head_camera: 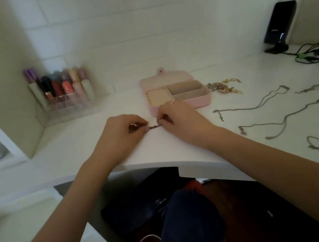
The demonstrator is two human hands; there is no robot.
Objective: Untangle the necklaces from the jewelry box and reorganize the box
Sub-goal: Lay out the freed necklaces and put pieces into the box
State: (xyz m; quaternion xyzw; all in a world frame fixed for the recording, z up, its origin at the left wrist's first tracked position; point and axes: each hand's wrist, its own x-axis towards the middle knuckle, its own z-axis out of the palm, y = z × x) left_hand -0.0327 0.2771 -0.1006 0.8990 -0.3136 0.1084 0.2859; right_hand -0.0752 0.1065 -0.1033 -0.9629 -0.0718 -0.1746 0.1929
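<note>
A knee in dark trousers (189, 219) sits closest to the lens, under the curved front edge of the white desk (117, 147). Above it both forearms reach forward onto the desk. The left hand (123, 133) and the right hand (176, 118) face each other just in front of the jewelry box (174, 90), their fingers curled in, each pinching one end of a short dark-red beaded piece (154, 127) stretched between them and lying just above or on the desk (blur hides which). More of the same piece seems bunched under the left fingers (135, 126).

The pink jewelry box stands open, lid laid back flat toward the wall, with a ribbed cream ring section on its left and two plain compartments on its right; I cannot tell if anything lies in them. The right hand overlaps the box's front edge.

Just right of the box lies a heap of pale beaded jewelry (223, 87). Further right, well apart from one another, several thin chain necklaces (254, 105) are spread out across the desk. At the back left a clear organizer of lipsticks (64, 91) stands against the wall; at the back right stands a black speaker (279, 24) with cables (307, 55) beside it.
</note>
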